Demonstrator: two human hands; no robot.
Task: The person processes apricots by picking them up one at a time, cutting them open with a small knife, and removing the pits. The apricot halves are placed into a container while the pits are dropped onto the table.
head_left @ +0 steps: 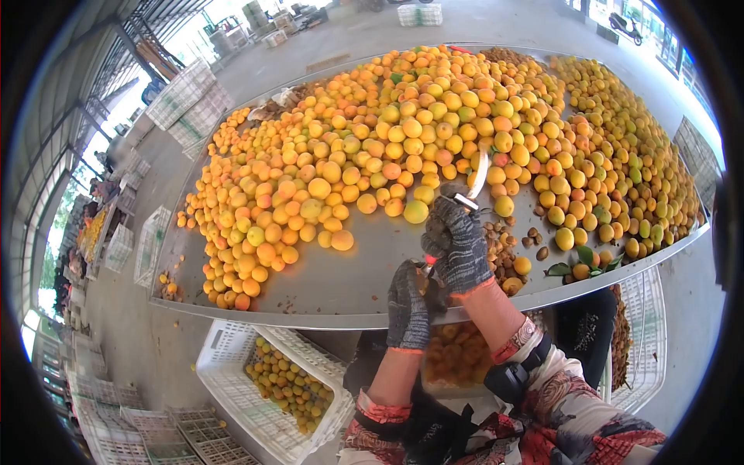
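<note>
Metal tabletop [349, 287] bears fruit [318, 187] heaped back, likely for working room; right hand [459, 242] clenches a curved tool [480, 177], left hand's [408, 306] grip unclear

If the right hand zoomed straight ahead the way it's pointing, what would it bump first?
Probably the big heap of orange fruit just past the right hand, though it's hard to judge how high the hand is.
</note>
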